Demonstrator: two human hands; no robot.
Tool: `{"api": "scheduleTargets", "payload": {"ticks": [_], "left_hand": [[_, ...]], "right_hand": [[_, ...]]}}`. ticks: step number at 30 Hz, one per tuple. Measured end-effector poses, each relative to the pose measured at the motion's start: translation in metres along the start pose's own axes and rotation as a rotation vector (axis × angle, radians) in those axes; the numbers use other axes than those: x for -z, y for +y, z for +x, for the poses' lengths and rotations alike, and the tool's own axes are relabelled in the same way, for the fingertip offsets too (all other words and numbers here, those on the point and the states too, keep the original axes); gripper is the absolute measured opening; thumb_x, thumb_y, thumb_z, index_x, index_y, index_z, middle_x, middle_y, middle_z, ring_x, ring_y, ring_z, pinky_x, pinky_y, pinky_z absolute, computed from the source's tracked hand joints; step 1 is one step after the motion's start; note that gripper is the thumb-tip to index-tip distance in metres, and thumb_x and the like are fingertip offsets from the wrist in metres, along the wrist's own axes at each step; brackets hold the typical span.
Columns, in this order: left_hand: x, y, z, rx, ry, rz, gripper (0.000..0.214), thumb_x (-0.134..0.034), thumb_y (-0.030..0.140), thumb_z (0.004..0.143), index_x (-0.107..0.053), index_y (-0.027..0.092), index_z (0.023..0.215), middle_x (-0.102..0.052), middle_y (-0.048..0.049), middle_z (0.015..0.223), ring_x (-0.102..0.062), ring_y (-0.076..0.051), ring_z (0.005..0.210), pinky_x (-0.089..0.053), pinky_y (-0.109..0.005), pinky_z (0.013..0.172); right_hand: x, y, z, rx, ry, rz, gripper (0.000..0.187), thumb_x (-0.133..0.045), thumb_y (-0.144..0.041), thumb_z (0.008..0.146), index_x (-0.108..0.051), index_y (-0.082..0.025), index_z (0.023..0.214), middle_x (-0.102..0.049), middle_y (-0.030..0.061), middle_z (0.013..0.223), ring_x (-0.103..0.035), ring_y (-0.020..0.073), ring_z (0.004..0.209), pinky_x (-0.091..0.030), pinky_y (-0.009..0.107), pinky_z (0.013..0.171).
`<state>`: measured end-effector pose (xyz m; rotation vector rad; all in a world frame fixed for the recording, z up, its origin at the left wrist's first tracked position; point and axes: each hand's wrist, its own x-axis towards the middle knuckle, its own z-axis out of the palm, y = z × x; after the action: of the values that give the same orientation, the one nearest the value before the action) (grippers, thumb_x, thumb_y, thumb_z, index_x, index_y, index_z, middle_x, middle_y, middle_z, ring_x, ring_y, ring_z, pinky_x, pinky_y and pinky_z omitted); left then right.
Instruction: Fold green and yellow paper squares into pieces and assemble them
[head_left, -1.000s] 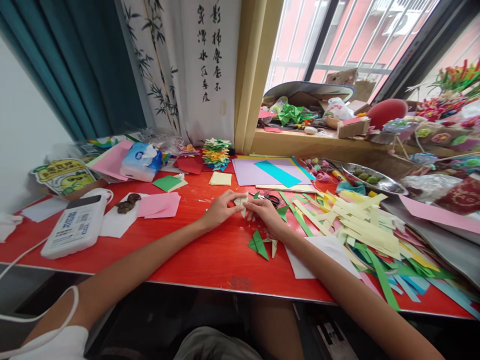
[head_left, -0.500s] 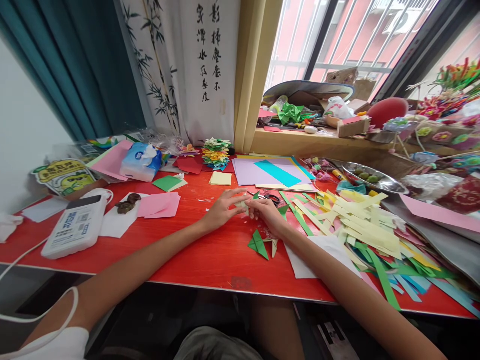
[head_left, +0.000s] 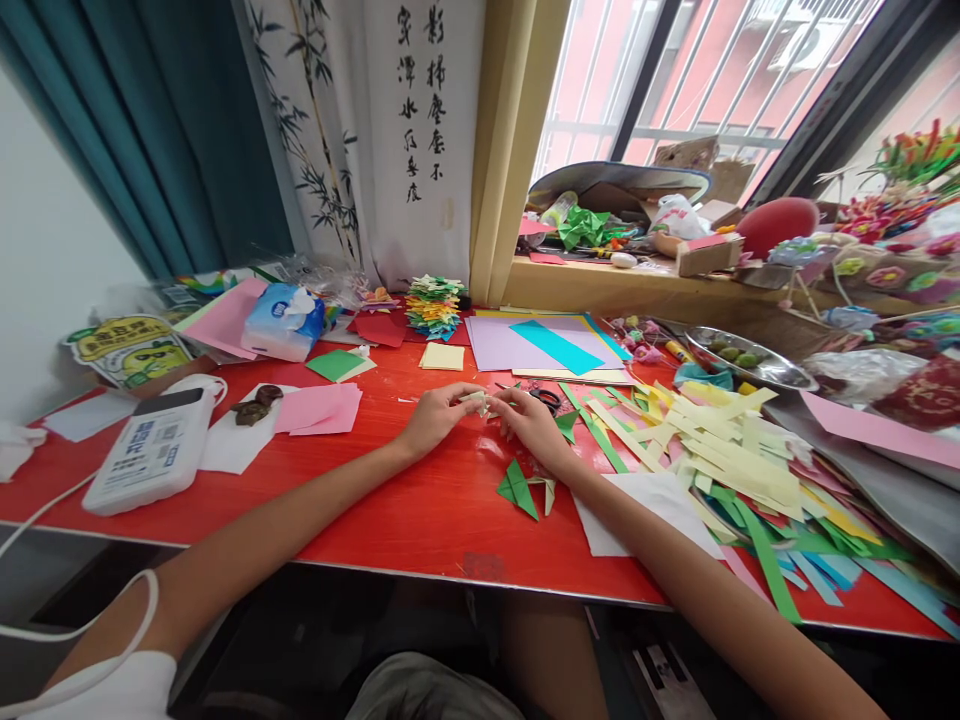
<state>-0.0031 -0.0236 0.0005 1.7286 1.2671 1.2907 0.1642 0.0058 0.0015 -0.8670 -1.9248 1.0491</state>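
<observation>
Both of my hands meet over the middle of the red table (head_left: 420, 520). My left hand (head_left: 436, 418) and my right hand (head_left: 534, 425) pinch a small folded piece of pale yellow paper (head_left: 478, 401) between their fingertips, just above the tabletop. A folded green paper shape (head_left: 519, 487) lies on the table near my right wrist, beside a small pale folded piece (head_left: 546, 487). Black-handled scissors (head_left: 546, 399) lie just behind my right hand, partly hidden by it.
A heap of yellow, green and blue paper strips (head_left: 735, 460) covers the right side. Purple and teal sheets (head_left: 544, 345), a stack of folded pieces (head_left: 433, 305), pink paper (head_left: 319, 408), a tissue pack (head_left: 283, 322) and a white device (head_left: 150, 450) lie at back and left.
My left hand's fingers were spread half a second ago; now they are curled onto the yellow paper. Both hands stay at the same spot.
</observation>
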Motion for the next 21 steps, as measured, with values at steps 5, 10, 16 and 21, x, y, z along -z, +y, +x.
{"api": "scheduleTargets", "payload": {"ticks": [5,10,16,21], "left_hand": [[0.0022,-0.0006,0.0027,0.041,0.017,-0.097,0.029,-0.055,0.039,0.074,-0.058,0.015,0.089,-0.063,-0.0033,0.079,-0.060,-0.014,0.075,-0.048,-0.026,0.071],[0.0017,0.0000,0.0029,0.080,-0.010,-0.104,0.034,-0.054,0.044,0.074,-0.056,0.014,0.091,-0.062,-0.0033,0.076,-0.059,-0.013,0.067,-0.048,-0.025,0.065],[0.0011,0.0063,0.0003,0.026,-0.016,0.013,0.038,-0.041,0.049,0.081,-0.057,0.015,0.088,-0.059,0.0000,0.066,-0.051,-0.009,0.055,-0.043,-0.021,0.056],[0.0009,0.0071,-0.0004,0.055,-0.046,0.031,0.038,-0.036,0.049,0.083,-0.054,0.016,0.086,-0.056,0.0013,0.060,-0.049,-0.008,0.050,-0.040,-0.020,0.052]], "right_hand": [[-0.0033,0.0003,-0.0035,0.170,-0.023,-0.397,0.022,-0.053,-0.037,0.079,-0.050,-0.019,0.092,-0.060,0.0031,0.083,-0.054,0.0142,0.069,-0.038,0.024,0.059],[-0.0028,0.0044,-0.0033,0.180,-0.056,-0.550,0.016,-0.048,-0.032,0.084,-0.050,-0.018,0.092,-0.061,0.0031,0.083,-0.055,0.0145,0.071,-0.036,0.023,0.060],[-0.0022,0.0023,-0.0030,0.224,-0.065,-0.645,0.020,-0.038,-0.033,0.089,-0.052,-0.019,0.088,-0.061,0.0056,0.087,-0.054,0.0153,0.070,-0.032,0.025,0.060],[-0.0031,-0.0001,-0.0030,0.240,-0.077,-0.650,0.022,-0.035,-0.030,0.090,-0.052,-0.019,0.080,-0.059,0.0053,0.078,-0.051,0.0153,0.067,-0.029,0.025,0.058]]}}
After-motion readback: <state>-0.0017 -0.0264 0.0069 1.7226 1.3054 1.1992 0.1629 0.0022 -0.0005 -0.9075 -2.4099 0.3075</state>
